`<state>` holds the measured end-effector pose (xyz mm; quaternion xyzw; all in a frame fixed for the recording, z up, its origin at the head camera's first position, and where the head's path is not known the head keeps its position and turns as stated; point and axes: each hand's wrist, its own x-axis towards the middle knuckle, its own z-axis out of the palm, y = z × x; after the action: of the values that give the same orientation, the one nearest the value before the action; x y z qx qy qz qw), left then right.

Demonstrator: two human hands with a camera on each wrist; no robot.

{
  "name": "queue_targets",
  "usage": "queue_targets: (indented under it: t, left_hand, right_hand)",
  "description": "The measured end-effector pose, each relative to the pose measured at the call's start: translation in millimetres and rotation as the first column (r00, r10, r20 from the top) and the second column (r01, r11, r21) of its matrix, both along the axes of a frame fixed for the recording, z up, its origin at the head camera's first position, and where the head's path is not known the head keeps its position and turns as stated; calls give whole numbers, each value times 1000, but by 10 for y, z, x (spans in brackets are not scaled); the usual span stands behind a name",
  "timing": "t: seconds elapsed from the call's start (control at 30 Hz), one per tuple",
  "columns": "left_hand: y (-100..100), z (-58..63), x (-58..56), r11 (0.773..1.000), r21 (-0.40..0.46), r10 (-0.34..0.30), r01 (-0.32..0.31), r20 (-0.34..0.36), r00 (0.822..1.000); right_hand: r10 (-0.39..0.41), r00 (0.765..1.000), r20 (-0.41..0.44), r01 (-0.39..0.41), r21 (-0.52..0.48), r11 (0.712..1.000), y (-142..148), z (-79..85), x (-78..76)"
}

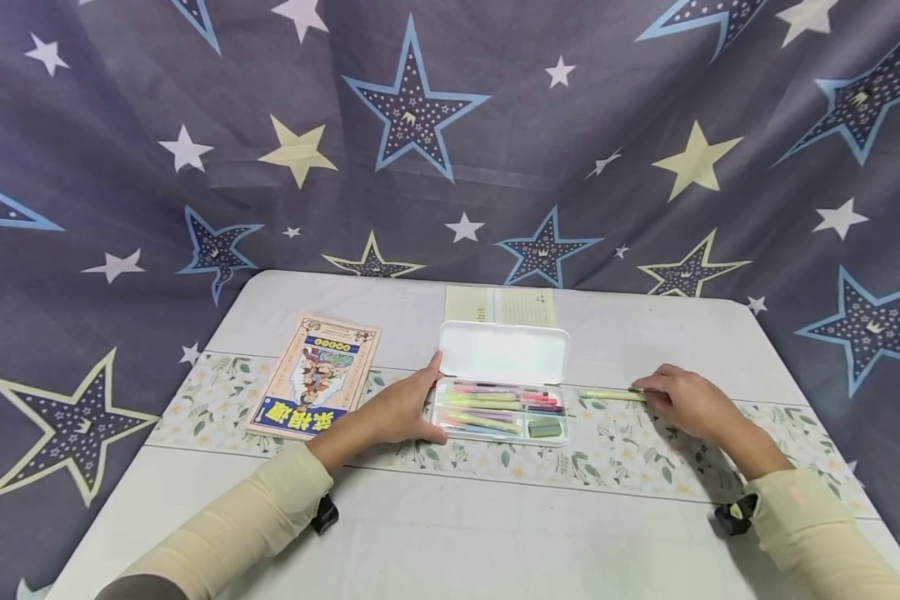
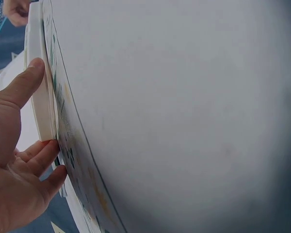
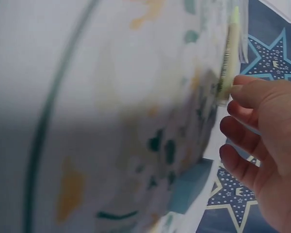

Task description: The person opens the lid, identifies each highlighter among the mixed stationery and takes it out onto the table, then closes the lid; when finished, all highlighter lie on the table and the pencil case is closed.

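Observation:
A white pencil case (image 1: 504, 435) lies with its lid (image 1: 504, 352) raised at the back. Several colourful pens (image 1: 487, 407) fill it, along with a green block (image 1: 544, 427) in its front right compartment. My left hand (image 1: 405, 408) holds the case's left end; in the left wrist view its thumb (image 2: 26, 82) presses the long side wall, with the other fingers bent at the end. To the right of the case, my right hand (image 1: 686, 402) pinches the near end of a yellow-green pen (image 1: 607, 395) between thumb and forefinger. In the right wrist view the pen (image 3: 228, 53) points away from the hand.
A comic book (image 1: 315, 377) with an orange border lies left of the case. Behind the lid, a pale green notebook (image 1: 468, 304) is partly covered. A floral strip (image 1: 630, 458) crosses the white table (image 1: 495, 533), and a star-patterned curtain (image 1: 495, 192) hangs behind its far edge.

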<state>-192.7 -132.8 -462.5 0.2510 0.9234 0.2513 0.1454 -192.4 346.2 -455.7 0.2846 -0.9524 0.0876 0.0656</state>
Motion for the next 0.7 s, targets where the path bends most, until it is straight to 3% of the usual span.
queue_targets:
  t: [0.2, 0.7]
  left_hand:
    - [9, 7, 6, 1000, -6, 2, -2, 2, 1000]
    - [2, 1, 18, 1000, 1, 12, -12, 4, 1000]
  right_hand:
    - [22, 998, -58, -24, -34, 999, -95, 106, -16]
    - [87, 996, -29, -89, -59, 994, -790, 183, -175]
